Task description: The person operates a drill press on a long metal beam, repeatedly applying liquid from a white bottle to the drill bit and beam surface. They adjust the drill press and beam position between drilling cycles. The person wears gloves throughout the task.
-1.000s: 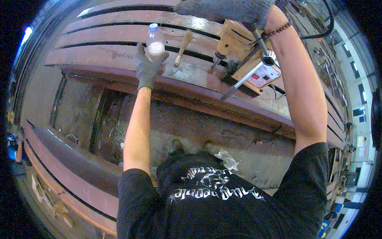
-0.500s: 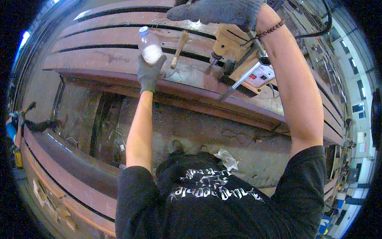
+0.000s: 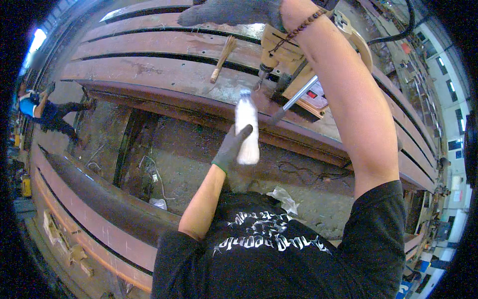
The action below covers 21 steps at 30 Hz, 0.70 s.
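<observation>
My left hand (image 3: 231,149), in a grey glove, grips a clear plastic bottle (image 3: 246,132) holding something white. The bottle stands nearly upright, in front of the steel bench's near edge, slightly blurred. At the top edge my right hand (image 3: 234,14), also gloved in grey, reaches leftward with its fingers stretched out; part of it is cut off. Below that wrist stands a tan drilling machine (image 3: 294,62) with a red switch on its panel. Its drill bit (image 3: 261,79) points down at the bench. A straw-coloured brush (image 3: 223,59) lies left of the machine.
The slotted steel bench (image 3: 134,70) spans the far side. Another steel beam (image 3: 94,199) lies at lower left. A clear plastic bag (image 3: 284,199) and loose cables (image 3: 313,172) lie on the floor. Another person (image 3: 50,107) stands at far left.
My left hand has brought the bottle right and nearer to me, off from above the bench. My right hand has shifted left in view. The other person shows more fully.
</observation>
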{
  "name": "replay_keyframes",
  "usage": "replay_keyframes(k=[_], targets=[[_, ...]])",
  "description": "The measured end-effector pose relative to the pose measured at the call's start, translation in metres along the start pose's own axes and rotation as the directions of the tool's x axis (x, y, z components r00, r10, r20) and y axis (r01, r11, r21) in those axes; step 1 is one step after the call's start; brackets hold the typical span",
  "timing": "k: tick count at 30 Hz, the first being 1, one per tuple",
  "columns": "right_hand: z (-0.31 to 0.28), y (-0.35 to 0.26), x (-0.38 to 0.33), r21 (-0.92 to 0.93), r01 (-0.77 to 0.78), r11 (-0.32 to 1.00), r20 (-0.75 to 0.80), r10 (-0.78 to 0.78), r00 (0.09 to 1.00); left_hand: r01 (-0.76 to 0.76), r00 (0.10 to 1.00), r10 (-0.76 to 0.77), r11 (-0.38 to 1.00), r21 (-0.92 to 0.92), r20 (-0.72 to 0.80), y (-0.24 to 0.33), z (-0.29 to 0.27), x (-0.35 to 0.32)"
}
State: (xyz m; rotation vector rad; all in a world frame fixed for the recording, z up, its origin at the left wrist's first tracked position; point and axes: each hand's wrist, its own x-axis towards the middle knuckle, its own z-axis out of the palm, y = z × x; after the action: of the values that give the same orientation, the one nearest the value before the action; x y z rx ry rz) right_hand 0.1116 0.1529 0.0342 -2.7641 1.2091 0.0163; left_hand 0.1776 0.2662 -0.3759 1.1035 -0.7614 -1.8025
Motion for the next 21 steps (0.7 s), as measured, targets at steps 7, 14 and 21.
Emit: replay_keyframes(k=[7, 14, 21], targets=[[0.004, 0.014, 0.005, -0.076, 0.055, 0.996, -0.050, -0.058, 0.997, 0.105, 0.994, -0.107, 0.990, 0.090, 0.014, -0.015, 0.027, -0.016], [0.011, 0.019, 0.009, -0.012, 0.119, 0.993, -0.082, -0.120, 0.989, 0.177, 0.984, -0.178, 0.980, 0.091, 0.002, 0.007, 0.023, -0.031], [0.028, 0.031, 0.029, 0.038, 0.114, 0.993, -0.172, -0.106, 0.979, 0.128, 0.992, -0.115, 0.915, 0.383, -0.057, 0.012, 0.024, -0.032]])
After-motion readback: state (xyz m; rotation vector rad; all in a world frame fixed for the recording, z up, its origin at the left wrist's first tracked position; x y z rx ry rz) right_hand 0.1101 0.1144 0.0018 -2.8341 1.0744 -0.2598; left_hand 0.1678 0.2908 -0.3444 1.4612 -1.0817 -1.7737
